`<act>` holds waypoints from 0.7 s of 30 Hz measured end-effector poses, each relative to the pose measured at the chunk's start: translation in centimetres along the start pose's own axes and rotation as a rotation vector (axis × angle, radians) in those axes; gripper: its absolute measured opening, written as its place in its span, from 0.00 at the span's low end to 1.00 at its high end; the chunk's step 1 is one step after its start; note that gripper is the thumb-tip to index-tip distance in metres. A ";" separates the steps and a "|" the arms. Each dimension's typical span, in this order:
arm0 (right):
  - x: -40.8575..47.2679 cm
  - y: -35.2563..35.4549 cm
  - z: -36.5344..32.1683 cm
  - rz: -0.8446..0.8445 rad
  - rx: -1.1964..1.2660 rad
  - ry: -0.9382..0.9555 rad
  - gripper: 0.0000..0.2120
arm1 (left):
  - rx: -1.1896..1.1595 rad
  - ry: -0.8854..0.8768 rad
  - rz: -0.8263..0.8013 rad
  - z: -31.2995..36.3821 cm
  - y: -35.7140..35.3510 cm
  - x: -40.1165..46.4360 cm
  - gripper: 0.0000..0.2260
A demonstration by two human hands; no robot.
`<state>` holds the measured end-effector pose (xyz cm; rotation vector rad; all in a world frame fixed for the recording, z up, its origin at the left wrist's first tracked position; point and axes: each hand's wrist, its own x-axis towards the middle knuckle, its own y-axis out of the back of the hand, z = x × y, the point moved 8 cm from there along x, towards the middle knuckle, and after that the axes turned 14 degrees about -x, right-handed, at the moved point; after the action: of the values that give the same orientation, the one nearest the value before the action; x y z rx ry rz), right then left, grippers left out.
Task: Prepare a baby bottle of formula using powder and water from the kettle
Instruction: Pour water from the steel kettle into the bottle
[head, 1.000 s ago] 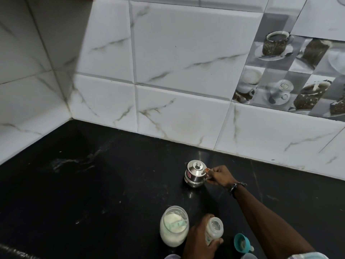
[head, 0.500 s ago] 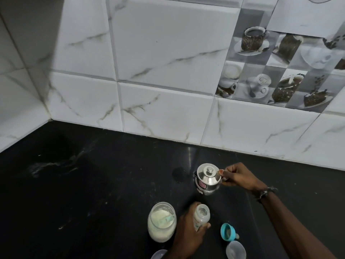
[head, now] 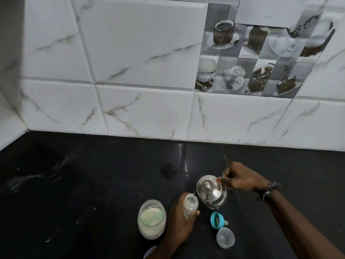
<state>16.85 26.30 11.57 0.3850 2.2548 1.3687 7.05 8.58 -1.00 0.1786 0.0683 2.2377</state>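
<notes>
Spanning the whole lower half of the view, the black desk has a glossy surface with pale streaks and specks; white marble-pattern wall tiles rise behind it, with a panel of coffee-cup picture tiles at upper right.

Right hand: reaches in from the lower right, dark wristband on the wrist. Its fingers are curled tight around the handle side of the steel kettle; the handle itself is hidden by the hand. Kettle is lidded, knob on top, held just above the desk and tilted toward the left, spout end meeting the bottle's mouth. Whether water is flowing cannot be told.

Left hand: comes up from the bottom edge, fingers wrapped around the body of the baby bottle. Bottle is uncapped, open mouth up, leaning slightly toward the kettle, touching or nearly touching the spout.

Powder jar: clear, open, standing on the desk just left of the left hand, pale powder inside with a greenish shape in it, possibly a scoop.

Bottle cap: clear dome, lying on the desk near the bottom, right of the left hand.

Teal ring with nipple: lying on its side on the desk just below the kettle, beside the clear cap.
</notes>
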 end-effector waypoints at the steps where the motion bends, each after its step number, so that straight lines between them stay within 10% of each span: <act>1: -0.1 0.0 -0.2 0.004 -0.025 0.001 0.20 | 0.006 0.002 -0.004 0.0 0.0 0.0 0.21; 21: -0.3 1.9 -5.5 0.074 -0.395 0.049 0.19 | 0.016 0.021 -0.034 0.1 0.0 -0.1 0.20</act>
<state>14.18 22.86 15.48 0.3028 1.9579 1.8307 7.12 8.49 -0.90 0.1618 0.1004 2.2063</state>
